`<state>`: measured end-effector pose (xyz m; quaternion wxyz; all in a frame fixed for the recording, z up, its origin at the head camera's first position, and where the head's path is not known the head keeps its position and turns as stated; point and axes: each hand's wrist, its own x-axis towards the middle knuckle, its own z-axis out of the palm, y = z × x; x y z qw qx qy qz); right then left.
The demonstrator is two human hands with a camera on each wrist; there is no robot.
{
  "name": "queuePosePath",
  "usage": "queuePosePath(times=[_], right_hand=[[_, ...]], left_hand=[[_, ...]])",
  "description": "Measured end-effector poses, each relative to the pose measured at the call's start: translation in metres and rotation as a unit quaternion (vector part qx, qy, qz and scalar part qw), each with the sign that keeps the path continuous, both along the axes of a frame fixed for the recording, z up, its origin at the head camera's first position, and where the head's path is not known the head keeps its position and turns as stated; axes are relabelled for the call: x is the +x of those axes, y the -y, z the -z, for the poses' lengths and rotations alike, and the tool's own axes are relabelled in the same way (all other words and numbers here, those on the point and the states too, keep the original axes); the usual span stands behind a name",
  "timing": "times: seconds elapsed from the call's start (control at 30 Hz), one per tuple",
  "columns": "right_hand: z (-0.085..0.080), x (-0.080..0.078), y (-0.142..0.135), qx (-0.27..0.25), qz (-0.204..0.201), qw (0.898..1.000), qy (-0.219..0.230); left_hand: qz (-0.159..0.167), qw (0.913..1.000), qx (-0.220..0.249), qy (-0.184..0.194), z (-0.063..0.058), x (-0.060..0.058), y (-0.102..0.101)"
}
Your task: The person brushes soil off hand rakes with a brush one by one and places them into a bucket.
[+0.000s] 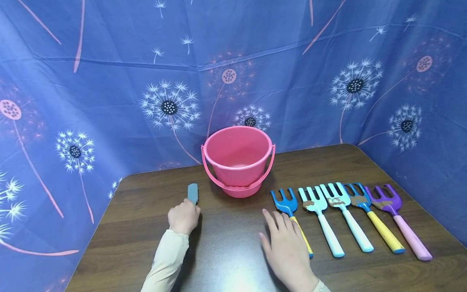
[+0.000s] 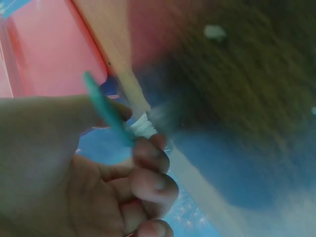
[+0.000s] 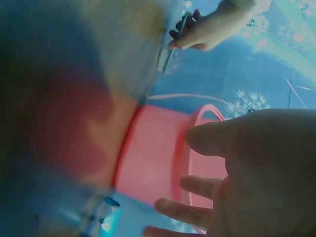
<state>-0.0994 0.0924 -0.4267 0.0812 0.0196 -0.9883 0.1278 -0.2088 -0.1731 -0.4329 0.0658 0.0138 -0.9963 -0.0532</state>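
My left hand (image 1: 184, 217) grips a small teal brush (image 1: 193, 192), held just over the left part of the table. The left wrist view shows its thin teal handle between thumb and fingers, with white bristles (image 2: 144, 126) at the far side. My right hand (image 1: 288, 245) has its fingers spread and nothing in its grasp. It is nearest to a blue hand fork (image 1: 286, 202) with a yellow handle, partly covering that handle in the head view. Whether it touches the fork cannot be told. A pink bucket (image 1: 237, 174) stands upright between and beyond the hands, its handle lowered to the front.
To the right lie more hand forks in a row: two pale turquoise ones, the left (image 1: 321, 215) and the right (image 1: 346, 215), a second blue and yellow one (image 1: 379, 223), and a purple one (image 1: 395, 211) with a pink handle. Blue dandelion-print cloth (image 1: 292, 101) hangs behind the brown table (image 1: 127, 227).
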Motion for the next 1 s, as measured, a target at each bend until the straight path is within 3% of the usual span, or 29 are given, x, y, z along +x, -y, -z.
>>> queuePosePath(times=[0.23, 0.5, 0.77, 1.0], right_hand=[[-0.002, -0.006, -0.025, 0.055, 0.026, 0.998, -0.030], [0.007, -0.019, -0.049, 0.078, 0.024, 0.992, -0.101], [0.011, -0.024, -0.056, 0.060, 0.031, 0.998, -0.002], [0.017, -0.026, -0.061, 0.030, 0.026, 0.999, 0.004]], left_hand=[[-0.024, 0.9991, 0.035, 0.004, -0.001, -0.002, -0.001], [-0.044, 0.9975, 0.048, 0.027, 0.001, -0.004, -0.001], [-0.038, 0.9985, 0.039, 0.009, 0.003, -0.003, 0.000], [-0.023, 0.9997, 0.005, -0.001, 0.004, -0.001, -0.001]])
